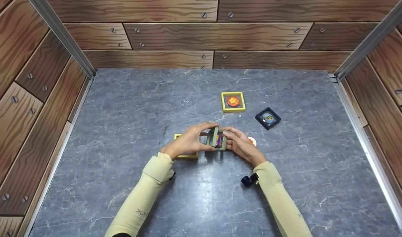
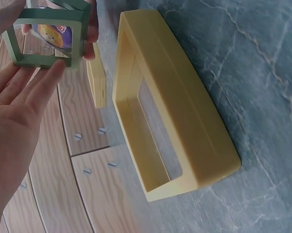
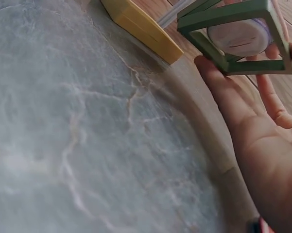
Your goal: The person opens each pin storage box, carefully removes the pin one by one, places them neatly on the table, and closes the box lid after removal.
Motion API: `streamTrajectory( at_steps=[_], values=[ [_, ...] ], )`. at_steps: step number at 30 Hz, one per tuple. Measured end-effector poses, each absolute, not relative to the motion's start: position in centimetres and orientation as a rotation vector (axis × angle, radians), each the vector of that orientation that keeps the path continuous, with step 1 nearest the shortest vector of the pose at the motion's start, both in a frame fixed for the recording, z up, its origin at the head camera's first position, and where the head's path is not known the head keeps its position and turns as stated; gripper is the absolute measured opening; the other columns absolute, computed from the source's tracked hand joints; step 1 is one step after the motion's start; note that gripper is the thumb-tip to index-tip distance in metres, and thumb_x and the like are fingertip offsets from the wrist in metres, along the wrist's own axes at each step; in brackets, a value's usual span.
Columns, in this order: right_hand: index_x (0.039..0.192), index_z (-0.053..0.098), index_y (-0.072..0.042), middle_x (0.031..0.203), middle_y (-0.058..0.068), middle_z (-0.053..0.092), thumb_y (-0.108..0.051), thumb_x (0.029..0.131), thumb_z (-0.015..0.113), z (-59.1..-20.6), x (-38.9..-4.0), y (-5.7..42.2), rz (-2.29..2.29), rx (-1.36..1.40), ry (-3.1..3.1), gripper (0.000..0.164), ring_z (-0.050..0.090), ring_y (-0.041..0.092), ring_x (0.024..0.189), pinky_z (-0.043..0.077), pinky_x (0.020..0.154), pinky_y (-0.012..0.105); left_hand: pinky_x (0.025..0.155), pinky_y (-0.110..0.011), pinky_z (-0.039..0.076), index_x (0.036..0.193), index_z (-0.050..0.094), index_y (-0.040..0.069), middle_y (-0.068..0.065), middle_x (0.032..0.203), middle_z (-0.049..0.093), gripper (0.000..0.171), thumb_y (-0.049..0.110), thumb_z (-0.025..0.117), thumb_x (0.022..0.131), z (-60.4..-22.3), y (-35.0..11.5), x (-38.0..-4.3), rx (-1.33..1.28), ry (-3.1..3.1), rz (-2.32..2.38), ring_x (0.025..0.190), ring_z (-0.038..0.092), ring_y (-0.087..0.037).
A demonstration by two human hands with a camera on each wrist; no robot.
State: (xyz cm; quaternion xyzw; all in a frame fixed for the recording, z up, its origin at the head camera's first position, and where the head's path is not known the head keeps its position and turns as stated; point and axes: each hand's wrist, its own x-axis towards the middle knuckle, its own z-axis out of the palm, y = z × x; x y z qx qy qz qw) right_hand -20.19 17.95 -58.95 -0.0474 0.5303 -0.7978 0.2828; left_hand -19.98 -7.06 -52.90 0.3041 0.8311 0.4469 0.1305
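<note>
Both hands hold a green square display frame above the grey surface. It is hinged and partly unfolded, its two halves standing at an angle. Between them sits a round purple badge with a yellow figure; its pale back shows in the right wrist view. My left hand grips one half by its edges, thumb at the near side and fingers at the far side. From the other side, my right hand holds the frame's right half with fingers and thumb. Beneath my left wrist lies a yellow frame, partly covered in the head view.
Farther back lies another yellow frame with a red-orange badge in it. Right of that, a black frame is set at an angle. A white-rimmed badge peeks out beside my right hand. Wood-patterned walls enclose three sides.
</note>
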Motion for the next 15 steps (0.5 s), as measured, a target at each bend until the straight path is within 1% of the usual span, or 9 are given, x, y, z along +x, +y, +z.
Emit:
streamTrajectory(
  at_steps=[2, 6, 9, 15],
  values=[
    [0.128, 0.058, -0.011, 0.114, 0.002, 0.075, -0.014, 0.110, 0.052, -58.6, -20.3, 17.9, -2.126, -0.114, 1.466, 0.020, 0.075, 0.015, 0.103, 0.065, 0.093, 0.031, 0.121, -0.049, 0.048, 0.156, 0.051, 0.016, -0.010, 0.158, 0.057, 0.086, 0.020, 0.092, 0.081, -52.9, -7.2, -20.0, 0.893, 2.424, 1.299, 0.140, 0.059, -0.031],
    [0.119, 0.059, -0.009, 0.107, -0.001, 0.073, -0.010, 0.106, 0.059, -57.9, -20.3, 18.0, -2.112, -0.064, 1.576, 0.013, 0.075, 0.011, 0.097, 0.065, 0.090, 0.028, 0.123, -0.050, 0.046, 0.155, 0.053, 0.016, -0.010, 0.158, 0.057, 0.085, 0.021, 0.092, 0.081, -52.9, -7.3, -20.0, 0.910, 2.442, 1.298, 0.142, 0.057, -0.030],
    [0.113, 0.059, -0.008, 0.103, -0.002, 0.073, -0.008, 0.104, 0.062, -57.4, -20.2, 18.0, -2.100, -0.028, 1.653, 0.010, 0.074, 0.011, 0.093, 0.065, 0.087, 0.026, 0.122, -0.051, 0.048, 0.156, 0.052, 0.016, -0.010, 0.157, 0.057, 0.085, 0.022, 0.092, 0.081, -52.9, -7.3, -20.0, 0.904, 2.443, 1.302, 0.141, 0.058, -0.030],
    [0.105, 0.063, -0.007, 0.096, -0.002, 0.075, -0.005, 0.102, 0.065, -57.0, -20.2, 17.9, -2.099, 0.001, 1.743, 0.004, 0.073, 0.010, 0.085, 0.066, 0.085, 0.025, 0.120, -0.048, 0.050, 0.155, 0.053, 0.016, -0.009, 0.155, 0.059, 0.084, 0.023, 0.092, 0.081, -53.1, -7.3, -19.8, 0.892, 2.458, 1.295, 0.137, 0.061, -0.028]
  ],
)
